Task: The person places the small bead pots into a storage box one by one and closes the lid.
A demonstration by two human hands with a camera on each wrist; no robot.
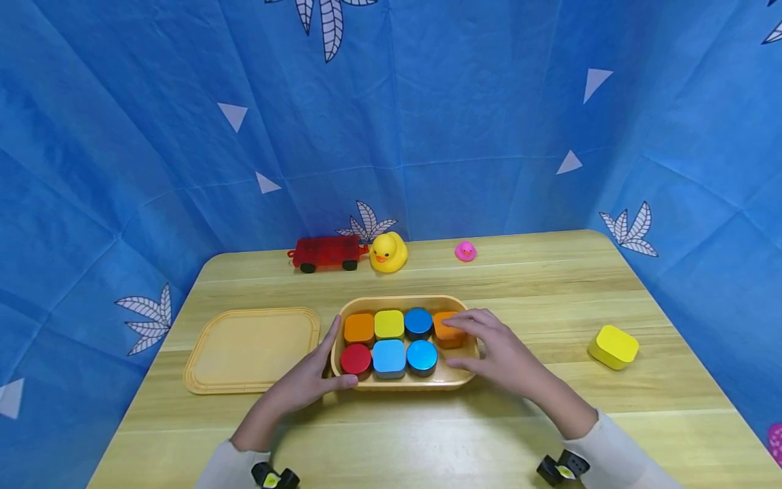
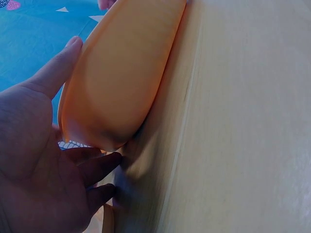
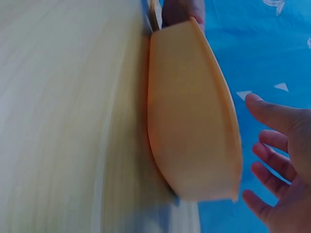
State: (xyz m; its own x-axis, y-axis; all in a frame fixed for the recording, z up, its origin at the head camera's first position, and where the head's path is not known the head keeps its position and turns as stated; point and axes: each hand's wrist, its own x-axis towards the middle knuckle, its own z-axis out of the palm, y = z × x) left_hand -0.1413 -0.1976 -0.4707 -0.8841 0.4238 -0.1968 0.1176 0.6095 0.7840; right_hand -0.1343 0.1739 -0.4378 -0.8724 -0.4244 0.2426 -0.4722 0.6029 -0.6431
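An oblong peach-coloured plastic box (image 1: 406, 384) holds several blocks in two rows. Its back row has an orange block (image 1: 359, 329), a yellow block (image 1: 389, 324), a dark blue round block (image 1: 418, 322) and another orange block (image 1: 449, 336). In front are a red round block (image 1: 356, 358), a light blue block (image 1: 389, 356) and a blue round block (image 1: 422, 356). My left hand (image 1: 308, 377) touches the box's left end, thumb along the front rim. Over its right end reaches my right hand (image 1: 504, 350), fingers spread above the right orange block; contact is unclear.
A flat peach lid (image 1: 253, 350) lies left of the box. A yellow block (image 1: 613, 347) sits at the table's right. Along the back edge stand a red toy wagon (image 1: 326, 252), a yellow rubber duck (image 1: 387, 252) and a small pink duck (image 1: 466, 251).
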